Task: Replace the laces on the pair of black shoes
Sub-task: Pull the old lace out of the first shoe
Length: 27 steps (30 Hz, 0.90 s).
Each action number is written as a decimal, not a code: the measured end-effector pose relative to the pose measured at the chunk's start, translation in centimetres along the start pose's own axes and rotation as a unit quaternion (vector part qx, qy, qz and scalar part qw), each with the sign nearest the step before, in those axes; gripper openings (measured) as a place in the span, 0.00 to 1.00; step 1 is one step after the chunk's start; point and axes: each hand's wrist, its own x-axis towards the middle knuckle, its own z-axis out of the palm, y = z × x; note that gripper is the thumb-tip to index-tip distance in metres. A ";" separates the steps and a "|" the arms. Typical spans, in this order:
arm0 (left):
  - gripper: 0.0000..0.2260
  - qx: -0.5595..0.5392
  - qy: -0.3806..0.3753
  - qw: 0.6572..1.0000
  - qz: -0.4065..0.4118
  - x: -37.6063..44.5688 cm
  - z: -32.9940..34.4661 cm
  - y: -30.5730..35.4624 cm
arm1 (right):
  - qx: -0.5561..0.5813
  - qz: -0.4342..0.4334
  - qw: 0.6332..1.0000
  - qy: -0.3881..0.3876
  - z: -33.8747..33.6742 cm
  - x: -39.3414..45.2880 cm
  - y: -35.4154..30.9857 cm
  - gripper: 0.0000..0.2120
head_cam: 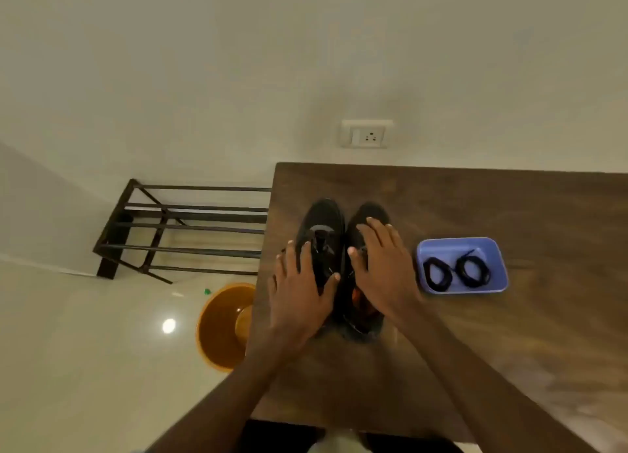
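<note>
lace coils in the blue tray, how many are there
2. One lace coil lies in the left half of the blue tray, the other lace coil beside it on the right. None looks hidden.

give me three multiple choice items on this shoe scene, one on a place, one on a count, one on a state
1. Where does the blue tray sit?
A. on the table, right of the shoes
B. on the floor by the bucket
C. on the metal rack

2. How many coiled black laces lie in the tray?
A. one
B. two
C. four

3. What are the hands doing?
A. lifting the tray
B. hanging idle off the table
C. resting one on each shoe

Answers:
1 A, the tray stands on the wooden table beside the right shoe.
2 B, two coils lie side by side.
3 C, the left hand lies on the left shoe and the right hand on the right shoe.
</note>
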 end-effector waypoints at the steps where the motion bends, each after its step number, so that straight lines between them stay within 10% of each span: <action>1: 0.38 -0.027 -0.011 1.000 0.000 0.0 1.3 -0.5 | 0.012 -0.004 1.000 -0.003 1.4 -0.1 0.8 0.26; 8: 0.37 -0.103 0.078 0.991 0.043 0.8 6.6 -3.5 | 0.082 -0.006 0.991 0.105 9.1 -1.7 4.3 0.20; 22: 0.37 -0.098 0.034 0.994 0.027 -4.7 6.4 -3.8 | 0.060 -0.040 0.996 0.050 8.6 -5.8 4.3 0.20; 27: 0.20 -0.002 0.339 0.937 0.083 -10.8 8.3 -2.3 | -0.051 -0.085 0.994 0.045 7.3 -6.0 4.2 0.20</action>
